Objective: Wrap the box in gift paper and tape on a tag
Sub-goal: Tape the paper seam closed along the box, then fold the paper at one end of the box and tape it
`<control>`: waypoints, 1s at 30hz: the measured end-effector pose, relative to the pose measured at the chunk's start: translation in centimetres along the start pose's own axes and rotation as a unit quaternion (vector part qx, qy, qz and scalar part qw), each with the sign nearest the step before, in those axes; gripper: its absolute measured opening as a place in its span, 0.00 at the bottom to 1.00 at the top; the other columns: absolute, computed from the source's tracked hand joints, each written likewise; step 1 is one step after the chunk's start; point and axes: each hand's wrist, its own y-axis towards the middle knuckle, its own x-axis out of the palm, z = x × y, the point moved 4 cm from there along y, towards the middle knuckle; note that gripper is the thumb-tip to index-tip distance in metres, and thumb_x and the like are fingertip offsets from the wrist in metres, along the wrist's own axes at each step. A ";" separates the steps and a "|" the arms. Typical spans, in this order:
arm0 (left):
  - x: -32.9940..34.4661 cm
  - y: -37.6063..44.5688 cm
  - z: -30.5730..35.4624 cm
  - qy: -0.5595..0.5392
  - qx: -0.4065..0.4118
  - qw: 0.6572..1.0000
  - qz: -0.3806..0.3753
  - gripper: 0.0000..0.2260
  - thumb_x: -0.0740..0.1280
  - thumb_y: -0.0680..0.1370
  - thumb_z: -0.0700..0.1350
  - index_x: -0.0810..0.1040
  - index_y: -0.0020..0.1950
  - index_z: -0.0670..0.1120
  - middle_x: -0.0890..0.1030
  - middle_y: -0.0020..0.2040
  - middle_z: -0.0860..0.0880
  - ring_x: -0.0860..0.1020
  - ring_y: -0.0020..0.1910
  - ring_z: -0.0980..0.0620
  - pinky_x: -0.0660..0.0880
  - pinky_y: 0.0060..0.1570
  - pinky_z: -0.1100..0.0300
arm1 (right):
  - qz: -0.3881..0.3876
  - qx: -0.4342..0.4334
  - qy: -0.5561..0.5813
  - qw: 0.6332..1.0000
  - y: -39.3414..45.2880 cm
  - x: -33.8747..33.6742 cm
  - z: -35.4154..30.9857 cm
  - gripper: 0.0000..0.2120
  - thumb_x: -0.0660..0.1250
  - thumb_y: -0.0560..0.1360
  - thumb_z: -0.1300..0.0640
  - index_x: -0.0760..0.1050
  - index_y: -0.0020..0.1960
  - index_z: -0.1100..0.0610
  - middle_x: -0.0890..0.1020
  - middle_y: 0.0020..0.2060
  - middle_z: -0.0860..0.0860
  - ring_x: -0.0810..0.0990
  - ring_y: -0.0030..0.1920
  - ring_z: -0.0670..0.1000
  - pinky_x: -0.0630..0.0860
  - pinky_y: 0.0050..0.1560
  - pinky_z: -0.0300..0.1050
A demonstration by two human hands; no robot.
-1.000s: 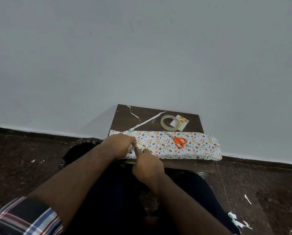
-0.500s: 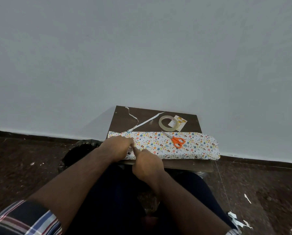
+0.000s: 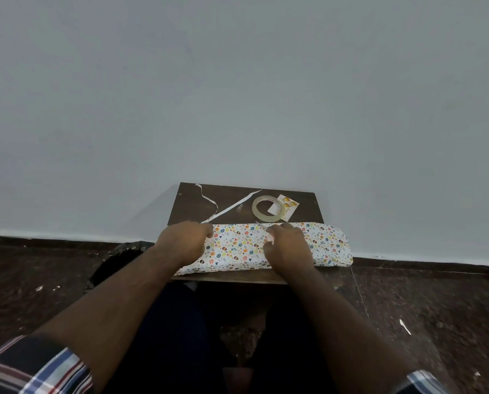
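Pressing w/ our left hand (image 3: 185,243) pins the papered box (image 3: 237,247) on the table (image 3: 232,200) so it won't shift; right hand (image 3: 287,245) covers scissors, grip unclear; tape roll (image 3: 267,209) & tag (image 3: 287,206) just behind.

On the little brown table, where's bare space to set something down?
One bare patch of the table lies at the back left, between the curly paper strip and the left edge. The back right is crowded: tape roll on the tag. The wrapped box fills the front, under both hands.
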 end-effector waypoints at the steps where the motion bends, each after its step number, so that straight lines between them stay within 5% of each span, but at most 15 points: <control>1: -0.2 0.3 0.3 0.006 0.008 1.000 0.018 0.20 0.61 0.79 0.38 0.75 0.68 0.54 0.79 0.64 0.49 0.77 0.61 0.46 0.74 0.52 0.52 | 0.004 0.003 -0.021 1.000 0.5 -0.3 0.7 0.22 0.66 0.79 0.49 0.73 0.72 0.54 0.77 0.67 0.53 0.72 0.68 0.56 0.74 0.64 0.54; 5: -0.3 2.0 3.2 -0.014 0.068 0.996 0.056 0.22 0.63 0.78 0.43 0.71 0.73 0.52 0.76 0.69 0.49 0.73 0.68 0.46 0.74 0.63 0.48 | -0.023 -0.016 -0.039 0.999 1.9 0.1 2.0 0.21 0.66 0.80 0.45 0.75 0.69 0.53 0.79 0.64 0.52 0.74 0.66 0.56 0.75 0.62 0.54; 9: 1.1 3.6 7.0 0.014 0.094 0.995 -0.037 0.43 0.69 0.75 0.62 0.52 0.83 0.49 0.56 0.83 0.48 0.56 0.81 0.45 0.58 0.77 0.41 | -0.023 -0.053 -0.033 0.998 2.9 0.1 2.2 0.17 0.69 0.79 0.49 0.80 0.65 0.54 0.82 0.59 0.53 0.78 0.61 0.56 0.76 0.61 0.52; 14: 3.0 5.5 8.0 0.056 0.071 0.989 -0.116 0.60 0.74 0.68 0.69 0.36 0.83 0.50 0.42 0.84 0.49 0.44 0.83 0.43 0.46 0.77 0.32 | 0.032 0.017 0.110 0.993 3.2 -0.7 4.0 0.13 0.69 0.75 0.53 0.82 0.59 0.55 0.82 0.53 0.53 0.78 0.50 0.52 0.75 0.51 0.46; 17: 3.6 6.0 8.2 0.061 0.071 0.988 -0.126 0.60 0.74 0.68 0.67 0.35 0.83 0.51 0.45 0.84 0.48 0.46 0.83 0.42 0.47 0.76 0.30 | 0.045 0.110 0.327 0.938 3.1 -0.7 5.9 0.09 0.65 0.77 0.56 0.75 0.40 0.57 0.76 0.35 0.52 0.72 0.35 0.49 0.67 0.38 0.46; 21: 3.5 5.8 8.3 0.079 0.093 0.988 -0.093 0.58 0.73 0.68 0.67 0.40 0.83 0.50 0.55 0.82 0.47 0.57 0.80 0.41 0.54 0.76 0.32 | 0.040 0.208 0.511 0.833 2.5 -0.9 7.9 0.05 0.60 0.78 0.57 0.73 0.47 0.57 0.75 0.38 0.54 0.72 0.35 0.50 0.69 0.31 0.46; 24: 2.5 5.4 7.7 0.092 0.098 0.990 -0.052 0.58 0.73 0.67 0.67 0.41 0.83 0.50 0.54 0.82 0.47 0.56 0.79 0.42 0.52 0.77 0.32 | 0.047 0.239 0.553 0.797 2.0 -1.3 8.6 0.07 0.58 0.82 0.60 0.75 0.52 0.57 0.74 0.36 0.53 0.70 0.31 0.48 0.68 0.27 0.42; 30: 0.5 4.6 5.1 0.100 0.077 0.991 0.033 0.59 0.72 0.67 0.69 0.39 0.83 0.49 0.56 0.79 0.47 0.58 0.78 0.42 0.52 0.76 0.31 | 0.057 0.245 0.633 0.732 0.9 -0.3 6.4 0.13 0.58 0.78 0.66 0.79 0.53 0.57 0.77 0.40 0.58 0.78 0.40 0.53 0.83 0.38 0.48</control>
